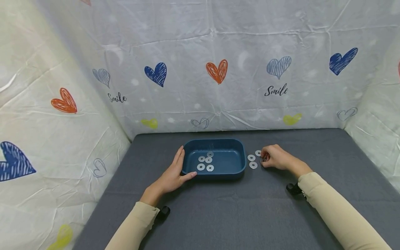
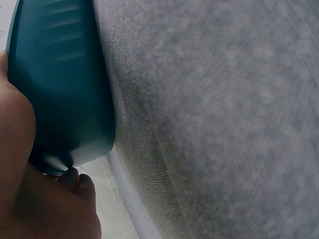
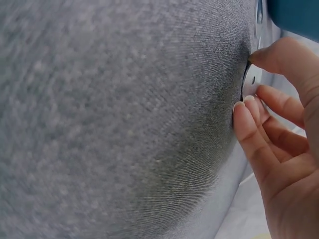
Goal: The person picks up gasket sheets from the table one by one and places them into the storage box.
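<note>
A dark blue rectangular tray (image 1: 214,175) sits on the table with several flat metal washers (image 1: 201,167) inside, toward its left half. My left hand (image 1: 172,177) holds the tray's left end, thumb on the front rim and fingers along the left side; the left wrist view shows the tray wall (image 2: 60,74) against this hand. To the right of the tray, my right hand (image 1: 276,158) pinches a washer (image 3: 250,81) at its edges between thumb and fingers, close to the tabletop. Three loose washers (image 1: 253,165) lie between this hand and the tray.
Grey cloth (image 1: 237,211) covers the table. A white curtain (image 1: 187,100) printed with hearts and "Smile" hangs behind the far edge and along both sides. Each wrist carries a small black device (image 1: 293,189) near the cuff.
</note>
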`<state>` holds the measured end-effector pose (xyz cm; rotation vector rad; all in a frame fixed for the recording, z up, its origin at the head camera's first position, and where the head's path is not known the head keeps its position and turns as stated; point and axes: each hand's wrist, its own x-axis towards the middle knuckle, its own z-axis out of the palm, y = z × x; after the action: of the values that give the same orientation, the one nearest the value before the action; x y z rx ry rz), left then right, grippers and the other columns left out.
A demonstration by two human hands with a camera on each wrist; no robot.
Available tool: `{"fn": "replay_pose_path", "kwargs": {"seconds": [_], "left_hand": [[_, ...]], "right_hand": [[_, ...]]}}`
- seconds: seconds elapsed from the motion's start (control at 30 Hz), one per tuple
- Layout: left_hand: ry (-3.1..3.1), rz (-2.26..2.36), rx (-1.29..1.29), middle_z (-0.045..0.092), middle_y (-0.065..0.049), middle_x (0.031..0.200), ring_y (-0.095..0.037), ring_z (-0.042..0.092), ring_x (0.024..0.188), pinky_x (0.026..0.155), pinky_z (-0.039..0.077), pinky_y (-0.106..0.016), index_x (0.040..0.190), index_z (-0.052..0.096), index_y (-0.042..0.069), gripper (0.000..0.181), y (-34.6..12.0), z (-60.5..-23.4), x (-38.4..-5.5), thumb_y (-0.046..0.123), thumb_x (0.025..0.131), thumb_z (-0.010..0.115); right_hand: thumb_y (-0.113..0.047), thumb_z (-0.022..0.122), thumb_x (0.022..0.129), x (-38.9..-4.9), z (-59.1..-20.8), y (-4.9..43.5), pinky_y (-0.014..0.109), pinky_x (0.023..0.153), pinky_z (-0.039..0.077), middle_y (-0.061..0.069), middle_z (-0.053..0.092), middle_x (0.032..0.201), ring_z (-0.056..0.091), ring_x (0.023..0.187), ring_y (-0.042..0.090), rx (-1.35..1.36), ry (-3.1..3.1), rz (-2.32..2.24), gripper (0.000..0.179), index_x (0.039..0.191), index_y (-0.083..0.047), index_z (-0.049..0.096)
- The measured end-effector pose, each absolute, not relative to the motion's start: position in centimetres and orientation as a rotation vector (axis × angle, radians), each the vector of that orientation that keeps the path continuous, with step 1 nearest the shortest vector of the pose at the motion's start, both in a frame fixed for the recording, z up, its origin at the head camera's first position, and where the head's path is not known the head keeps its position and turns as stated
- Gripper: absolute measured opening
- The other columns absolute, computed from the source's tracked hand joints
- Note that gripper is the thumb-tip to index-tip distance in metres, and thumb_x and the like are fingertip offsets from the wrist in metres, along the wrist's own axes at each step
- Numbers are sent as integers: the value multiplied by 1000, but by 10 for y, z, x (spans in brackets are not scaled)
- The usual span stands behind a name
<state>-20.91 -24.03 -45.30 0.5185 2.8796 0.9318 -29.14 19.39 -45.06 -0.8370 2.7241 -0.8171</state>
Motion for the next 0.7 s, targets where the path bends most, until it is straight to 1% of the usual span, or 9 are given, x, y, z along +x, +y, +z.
{"fn": "replay_pose_path", "kwargs": {"seconds": [0.2, 0.37, 0.53, 0.7], "left_hand": [[2880, 937, 512, -13, -12, 171, -38, 11, 156, 120, 23, -57, 163, -5, 3, 110, -240, -454, -209, 50, 96, 68], [2880, 929, 511, -12, -14, 171, -37, 10, 156, 120, 23, -57, 163, -6, 4, 110, -239, -456, -209, 52, 96, 68], [2879, 926, 510, -12, -14, 171, -37, 9, 156, 120, 23, -57, 163, -6, 3, 111, -240, -458, -209, 52, 96, 68], [2879, 946, 507, -11, -15, 171, -37, 10, 156, 120, 21, -57, 163, -5, 2, 109, -240, -454, -209, 47, 97, 69]], "right_hand": [[-9, 76, 88, -289, -452, 196, 34, 73, 52, 5, 68, 91, 58, 76, 12, -856, 2750, -811, 18, 103, 1, 71], [-12, 77, 87, -286, -452, 200, 36, 74, 54, 2, 70, 90, 62, 77, 11, -873, 2789, -766, 18, 102, -2, 74], [-9, 76, 86, -284, -449, 202, 36, 72, 55, 7, 71, 95, 64, 78, 12, -908, 2802, -781, 18, 102, 0, 74], [-6, 74, 87, -283, -443, 203, 35, 71, 56, 13, 71, 98, 66, 79, 17, -946, 2787, -830, 18, 102, 3, 74]]}}
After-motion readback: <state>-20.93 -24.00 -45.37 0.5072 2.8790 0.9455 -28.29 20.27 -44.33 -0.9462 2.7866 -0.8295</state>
